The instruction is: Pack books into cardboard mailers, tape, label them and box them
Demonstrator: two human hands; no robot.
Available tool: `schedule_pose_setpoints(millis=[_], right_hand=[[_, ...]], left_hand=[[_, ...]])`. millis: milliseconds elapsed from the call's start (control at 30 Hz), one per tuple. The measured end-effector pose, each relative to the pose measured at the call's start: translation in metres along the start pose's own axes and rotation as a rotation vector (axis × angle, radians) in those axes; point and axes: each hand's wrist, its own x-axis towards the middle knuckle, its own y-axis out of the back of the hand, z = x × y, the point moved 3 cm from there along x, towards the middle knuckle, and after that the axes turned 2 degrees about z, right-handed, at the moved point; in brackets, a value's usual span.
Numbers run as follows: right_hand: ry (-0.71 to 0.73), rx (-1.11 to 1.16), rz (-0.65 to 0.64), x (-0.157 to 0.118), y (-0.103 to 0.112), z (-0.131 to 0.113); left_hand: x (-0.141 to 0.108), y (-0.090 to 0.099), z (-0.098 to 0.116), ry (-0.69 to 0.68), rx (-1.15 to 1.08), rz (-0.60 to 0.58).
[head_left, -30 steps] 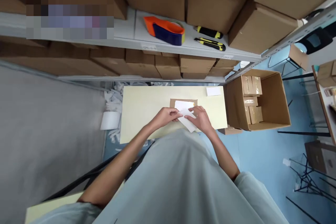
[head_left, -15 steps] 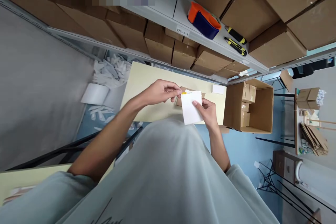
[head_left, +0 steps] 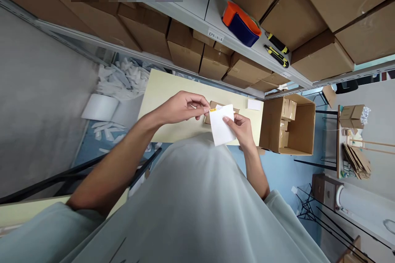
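A white rectangular sheet or pad (head_left: 222,126) with a small yellow label at its upper left corner is held over the front part of the pale yellow table (head_left: 166,90). My right hand (head_left: 242,130) grips its right side, thumb on the face. My left hand (head_left: 190,108) pinches at the labelled corner, thumb and forefinger together; whether it holds the label's edge or the sheet is too small to tell. Behind the sheet, a small brown cardboard piece (head_left: 207,119) lies on the table, partly hidden. A white stack (head_left: 254,104) rests near the table's right end.
An open cardboard box (head_left: 267,125) holding smaller boxes stands right of the table. Above the far edge runs a shelf (head_left: 197,24) with cartons, an orange and blue holder (head_left: 242,26) and two yellow-black cutters (head_left: 277,55). White scraps (head_left: 123,78) lie at left.
The view has shifted slightly. The sheet is tilted a little more, with both hands keeping nearly the same hold at its corner and right side.
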Motion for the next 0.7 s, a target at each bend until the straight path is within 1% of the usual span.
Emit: schedule_pose_setpoints(millis=[67, 100, 167, 233, 267, 333, 400, 467, 700], right_hand=[[0.035, -0.015, -0.015, 0.007, -0.005, 0.002], [0.085, -0.041, 0.01, 0.01, -0.007, 0.002], [0.228, -0.126, 0.132, 0.012, -0.01, -0.002], [0.359, -0.204, 0.253, 0.009, -0.012, -0.009], [0.407, -0.223, 0.283, 0.006, -0.013, -0.014], [0.474, -0.221, 0.283, -0.001, -0.014, -0.022], [0.508, -0.219, 0.271, -0.007, -0.012, -0.027], [0.51, -0.25, 0.277, -0.01, -0.009, -0.03], [0.481, -0.31, 0.284, -0.004, 0.002, -0.022]], left_hand=[[0.0, -0.007, 0.002, -0.003, -0.031, -0.019], [0.001, -0.011, 0.002, -0.004, -0.045, -0.022], [0.002, -0.021, 0.003, -0.013, -0.064, -0.005], [0.003, -0.03, 0.002, -0.024, -0.068, 0.047], [0.003, -0.034, 0.002, -0.027, -0.065, 0.079], [0.004, -0.041, 0.001, -0.029, -0.054, 0.144], [0.004, -0.046, 0.0, -0.03, -0.037, 0.19], [0.005, -0.05, 0.0, -0.033, -0.016, 0.218], [0.01, -0.061, -0.004, -0.026, 0.05, 0.266]])
